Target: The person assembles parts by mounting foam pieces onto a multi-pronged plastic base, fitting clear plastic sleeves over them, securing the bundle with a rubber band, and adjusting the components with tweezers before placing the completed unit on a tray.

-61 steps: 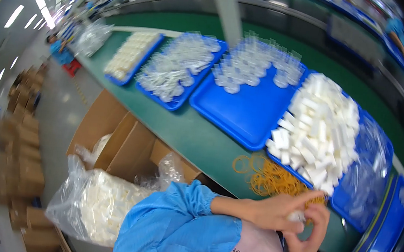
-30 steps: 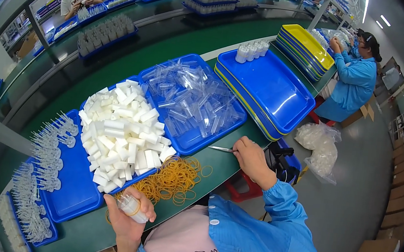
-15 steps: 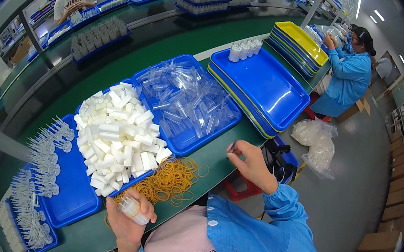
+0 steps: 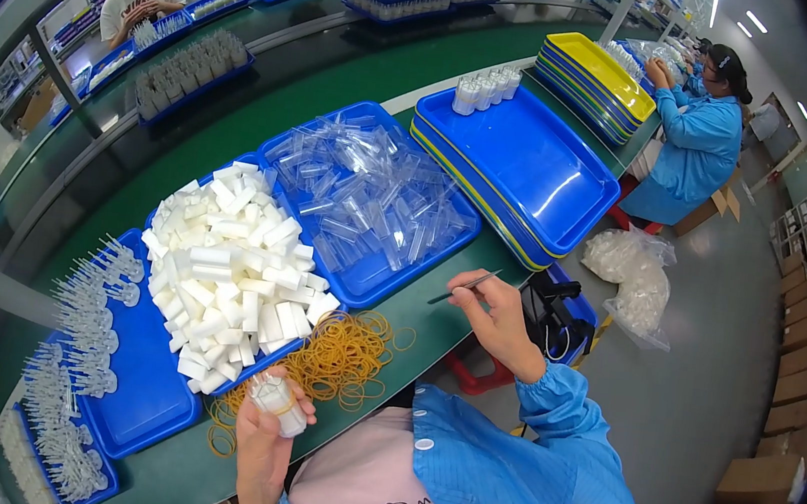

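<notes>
Head view; clock read about the middle of the view.

Left hand [image 4: 264,442], 7 o'clock: fingers [image 4: 304,403] curled part-way closed around a small bundle of whitish, translucent pieces [image 4: 275,399], an amber band around it. Bundle tilted, held near the front edge of the green table [image 4: 429,328].

Right hand [image 4: 507,327], 4 o'clock: thumb and forefinger pinched together on a slim, dark metallic tool [image 4: 445,296] — the tool points toward 8 o'clock, over the table. Far end thin; exact kind cannot be told.

Heap of thin amber elastic rings [image 4: 340,360] between 6 and 7 o'clock, a few loose ones just beside the left hand. Adjoining it, between 8 and 9: blue plastic tray piled with white oblong blocks [image 4: 249,278]. At 10 to 11: blue plastic tray of transparent plastic pieces [image 4: 369,203]. At 8, further out: transparent thin-stemmed pieces with round bases [image 4: 97,325], standing crowded in blue trays.

Between 1 and 2: stack of blue and yellow plastic trays [image 4: 532,192], white cylindrical bundles [image 4: 483,93] in its upper-left corner. Beyond it, a second stack with a yellow tray on top [image 4: 602,75].

At 2 o'clock a co-worker in a blue jacket [image 4: 693,152] sits; at 3, a transparent bag with pale contents [image 4: 633,285] lies on the grey floor [image 4: 679,387].
</notes>
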Action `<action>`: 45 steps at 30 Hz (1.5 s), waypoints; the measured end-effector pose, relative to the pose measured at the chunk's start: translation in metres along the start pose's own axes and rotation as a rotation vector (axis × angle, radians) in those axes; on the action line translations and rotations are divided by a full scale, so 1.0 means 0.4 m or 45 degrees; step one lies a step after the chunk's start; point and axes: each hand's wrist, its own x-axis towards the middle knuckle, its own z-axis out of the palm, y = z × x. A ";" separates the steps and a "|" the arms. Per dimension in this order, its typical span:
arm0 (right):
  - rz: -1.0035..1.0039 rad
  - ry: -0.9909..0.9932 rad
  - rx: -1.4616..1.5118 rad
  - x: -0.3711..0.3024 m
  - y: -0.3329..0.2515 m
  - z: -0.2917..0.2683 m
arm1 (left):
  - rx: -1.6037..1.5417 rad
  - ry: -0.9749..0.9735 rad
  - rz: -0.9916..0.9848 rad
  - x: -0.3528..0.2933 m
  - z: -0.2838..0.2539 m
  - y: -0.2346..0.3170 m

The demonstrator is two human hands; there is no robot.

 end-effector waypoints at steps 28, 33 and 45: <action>-0.013 -0.696 0.789 0.033 -0.212 0.273 | 0.731 -0.031 0.093 -0.039 -0.001 0.016; 0.026 -0.718 0.794 0.024 -0.217 0.279 | 0.823 0.015 0.114 -0.045 -0.005 0.010; -0.008 -0.643 0.780 0.047 -0.187 0.269 | 0.125 -0.064 -0.111 -0.033 -0.004 0.006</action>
